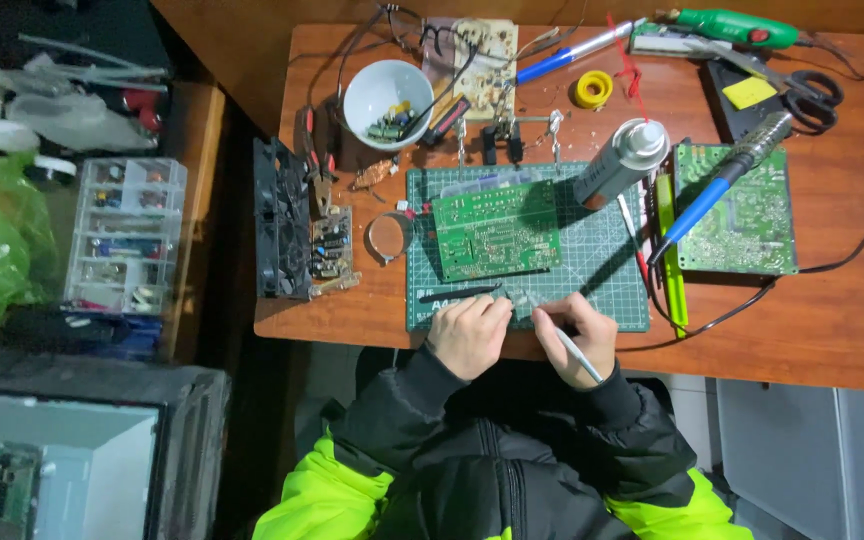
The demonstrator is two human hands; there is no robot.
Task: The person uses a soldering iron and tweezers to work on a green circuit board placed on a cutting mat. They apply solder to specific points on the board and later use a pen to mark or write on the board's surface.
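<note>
A cluttered wooden workbench [832,330] is carrying a green cutting mat [592,270], the landmark here. At the mat's near edge, the left hand [469,335] is curling its fingers closed around something too small to identify, just beside black tweezers [462,293]. The right hand [580,335] is pinching a thin white-handled tool [580,357], its tip meeting the left fingertips. A green circuit board [497,232] is lying at the mat's centre, and a spray can [620,162] is lying across its far right corner. I judge the tiny part could slip from the pinch and vanish among the clutter.
</note>
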